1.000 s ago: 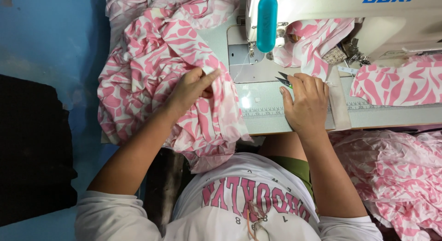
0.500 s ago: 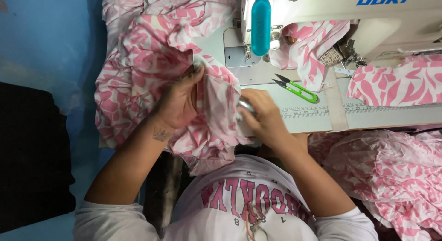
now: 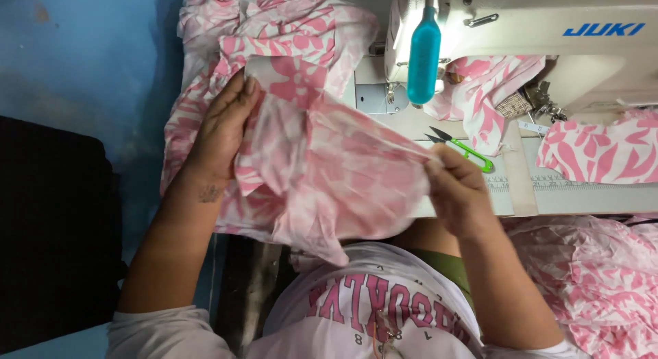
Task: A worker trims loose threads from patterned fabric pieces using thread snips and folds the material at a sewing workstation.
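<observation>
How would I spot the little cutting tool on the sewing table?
Start at the white sewing machine and drop to the pale table in front of it. Just beyond the right hand lie the thread snips: the only bright green thing there, with dark pointed blades.

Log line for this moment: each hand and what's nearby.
left hand: gripping pink floral fabric | right hand: pinching same fabric's edge | green thread snips: on sewing machine bed, untouched

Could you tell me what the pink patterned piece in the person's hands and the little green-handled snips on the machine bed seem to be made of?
Pink patterned piece, stretched between left hand and right hand: thin woven fabric, matte; it folds softly and looks paler on its reverse side. Snips: dark, probably metal blades, with a glossy green handle, likely plastic.
</observation>
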